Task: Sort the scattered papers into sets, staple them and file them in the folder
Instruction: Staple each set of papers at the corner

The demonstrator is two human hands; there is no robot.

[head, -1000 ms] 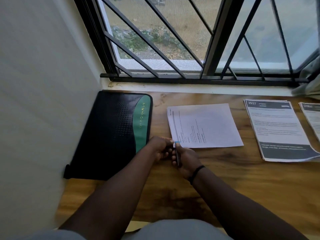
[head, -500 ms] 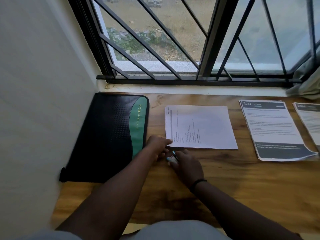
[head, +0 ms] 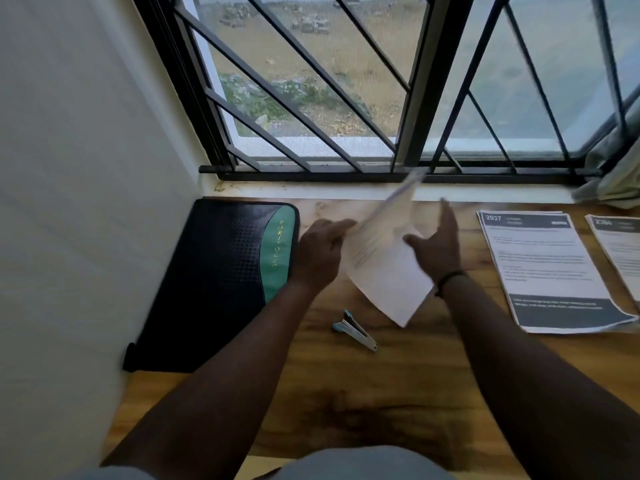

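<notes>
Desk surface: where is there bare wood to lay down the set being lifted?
Free wood lies near the front edge of the desk, below the stapler, between the forearms. The right side is crowded by printed stacks; the folder fills the left.

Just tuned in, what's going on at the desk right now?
The left hand grips a white paper set by its edge and lifts it tilted off the wooden table; the right hand is open beside it. The stapler lies on the table, untouched. The portfolio folder is closed, and two printed stacks wait at right.
</notes>
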